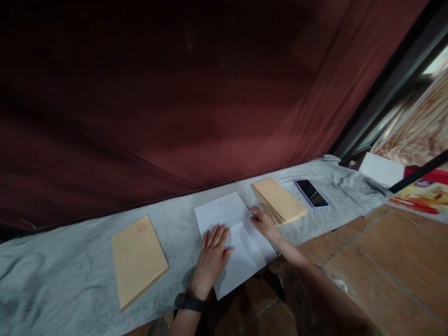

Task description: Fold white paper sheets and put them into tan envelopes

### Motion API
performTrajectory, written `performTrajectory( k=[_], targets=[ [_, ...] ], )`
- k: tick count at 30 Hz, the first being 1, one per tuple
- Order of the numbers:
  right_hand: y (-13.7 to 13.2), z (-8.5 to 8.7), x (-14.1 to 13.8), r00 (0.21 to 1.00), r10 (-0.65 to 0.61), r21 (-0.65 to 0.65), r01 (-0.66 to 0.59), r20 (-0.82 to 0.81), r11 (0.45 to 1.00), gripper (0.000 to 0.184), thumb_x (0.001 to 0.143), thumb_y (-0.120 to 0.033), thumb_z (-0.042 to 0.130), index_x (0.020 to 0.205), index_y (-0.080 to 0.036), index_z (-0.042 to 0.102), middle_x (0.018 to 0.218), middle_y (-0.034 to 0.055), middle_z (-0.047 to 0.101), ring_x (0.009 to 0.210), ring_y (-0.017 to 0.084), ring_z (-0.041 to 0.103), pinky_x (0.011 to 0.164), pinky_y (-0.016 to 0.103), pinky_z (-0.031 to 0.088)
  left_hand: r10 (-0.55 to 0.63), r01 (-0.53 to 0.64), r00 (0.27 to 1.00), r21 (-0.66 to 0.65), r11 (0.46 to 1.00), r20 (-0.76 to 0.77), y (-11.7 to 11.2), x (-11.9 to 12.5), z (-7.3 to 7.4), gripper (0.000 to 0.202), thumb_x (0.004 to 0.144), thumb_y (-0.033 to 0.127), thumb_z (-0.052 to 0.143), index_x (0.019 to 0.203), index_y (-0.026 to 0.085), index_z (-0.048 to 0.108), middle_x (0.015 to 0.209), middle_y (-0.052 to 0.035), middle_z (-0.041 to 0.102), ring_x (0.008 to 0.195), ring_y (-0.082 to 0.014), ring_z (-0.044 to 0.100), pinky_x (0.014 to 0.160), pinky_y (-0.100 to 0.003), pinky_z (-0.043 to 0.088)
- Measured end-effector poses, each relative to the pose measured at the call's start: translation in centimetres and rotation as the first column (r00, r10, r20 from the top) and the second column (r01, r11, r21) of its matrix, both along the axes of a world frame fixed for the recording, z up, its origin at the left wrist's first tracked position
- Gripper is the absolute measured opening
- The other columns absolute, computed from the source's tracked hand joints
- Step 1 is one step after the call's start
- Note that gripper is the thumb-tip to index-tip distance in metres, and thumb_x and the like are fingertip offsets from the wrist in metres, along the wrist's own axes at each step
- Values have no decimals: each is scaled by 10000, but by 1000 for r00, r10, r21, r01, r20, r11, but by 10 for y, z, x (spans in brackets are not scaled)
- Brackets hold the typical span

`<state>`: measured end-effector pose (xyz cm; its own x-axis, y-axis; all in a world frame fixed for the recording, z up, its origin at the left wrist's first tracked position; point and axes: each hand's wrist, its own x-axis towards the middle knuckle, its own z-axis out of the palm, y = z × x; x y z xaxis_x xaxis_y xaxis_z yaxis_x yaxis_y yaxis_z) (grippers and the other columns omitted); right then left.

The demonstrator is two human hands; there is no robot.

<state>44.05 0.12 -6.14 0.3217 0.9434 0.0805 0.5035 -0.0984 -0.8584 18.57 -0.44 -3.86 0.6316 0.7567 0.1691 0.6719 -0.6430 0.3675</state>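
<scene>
A white sheet of paper (227, 210) with a crease across its middle lies on the grey cloth, its near end reaching past the cloth's front edge. My left hand (213, 249) rests flat on the sheet's left part, fingers stretched out. At the sheet's right edge, near the crease, my right hand (262, 221) is closed with its fingers curled on the paper edge. Just right of that hand lies a fanned stack of tan envelopes (280, 198). More tan envelopes (139, 259), neatly piled, lie to the left of the sheet.
A phone (311, 193) with a purple edge lies beyond the right stack on the grey cloth (70, 261). Dark red fabric (210, 102) rises behind. Brown floor tiles (395, 261) show at the right, below a white box-like object (381, 169) and colourful packaging (425, 193).
</scene>
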Motion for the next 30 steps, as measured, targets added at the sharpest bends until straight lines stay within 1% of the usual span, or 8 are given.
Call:
performTrajectory(
  k=[4, 11, 14, 16, 20, 23, 26, 30],
  targets=[
    [-14, 2, 7, 997, 54, -7, -54, 54, 999, 407, 792, -201, 537, 1184, -222, 644, 696, 0, 635, 647, 200, 607, 643, 315, 452, -43, 50, 991, 54, 997, -128, 0, -8, -5, 541, 966, 391, 496, 1475, 223, 428, 1542, -100, 453, 1449, -274, 378, 1187, -533, 320],
    [-18, -1, 11, 995, 103, 5, -103, 19, 995, 371, 757, -141, 525, 1068, -214, 716, 894, 37, 705, 836, 200, 659, 796, 329, 517, -40, 49, 991, 67, 997, -131, 7, -2, -6, 504, 991, 352, 433, 1483, 247, 425, 1561, -76, 427, 1467, -261, 346, 1200, -545, 282],
    [-10, -3, 12, 992, 68, 27, -65, -107, 997, 329, 764, -164, 515, 1010, -221, 727, 964, 42, 719, 898, 200, 664, 855, 344, 517, 7, 1, 996, 89, 996, -88, 14, -1, 0, 477, 999, 314, 402, 1474, 293, 435, 1567, -47, 422, 1478, -266, 323, 1207, -588, 233],
    [-6, -3, 13, 971, 29, 36, -21, -237, 999, 302, 763, -206, 543, 998, -217, 732, 971, 51, 723, 885, 210, 663, 848, 360, 519, 81, -77, 996, 96, 992, -43, 20, -5, 4, 472, 1002, 297, 381, 1469, 301, 444, 1565, -50, 425, 1477, -278, 325, 1200, -606, 232],
    [-5, -5, 15, 949, -23, -24, 16, -313, 1000, 309, 731, -222, 556, 972, -208, 748, 968, 56, 734, 863, 213, 659, 808, 347, 519, 218, -219, 975, 16, 976, 43, 34, -22, 6, 460, 993, 276, 359, 1413, 195, 527, 1537, -131, 452, 1402, -292, 446, 1144, -542, 386],
    [-6, -8, 13, 956, -20, -68, 0, -293, 998, 312, 701, -197, 545, 924, -212, 763, 926, 41, 741, 808, 203, 651, 742, 321, 518, 178, -173, 982, -69, 982, 66, 40, -37, 1, 459, 944, 165, 374, 1346, 152, 594, 1458, -138, 544, 1339, -252, 526, 1140, -463, 424],
    [-8, -8, 11, 958, 1, -106, -33, -288, 994, 335, 683, -181, 539, 920, -212, 774, 831, 22, 735, 681, 181, 622, 647, 299, 499, 110, -96, 990, -142, 985, 94, 39, -50, -2, 591, 839, 17, 348, 1347, 183, 601, 1442, -94, 570, 1335, -212, 533, 1153, -431, 419],
    [-12, -1, 10, 952, 36, -158, -88, -304, 984, 337, 698, -189, 560, 955, -200, 776, 906, 39, 746, 742, 189, 640, 699, 304, 503, 94, -68, 987, -189, 980, 133, 33, -64, -2, 672, 788, -19, 349, 1363, 232, 588, 1468, -54, 548, 1342, -194, 526, 1152, -441, 417]
  ],
)
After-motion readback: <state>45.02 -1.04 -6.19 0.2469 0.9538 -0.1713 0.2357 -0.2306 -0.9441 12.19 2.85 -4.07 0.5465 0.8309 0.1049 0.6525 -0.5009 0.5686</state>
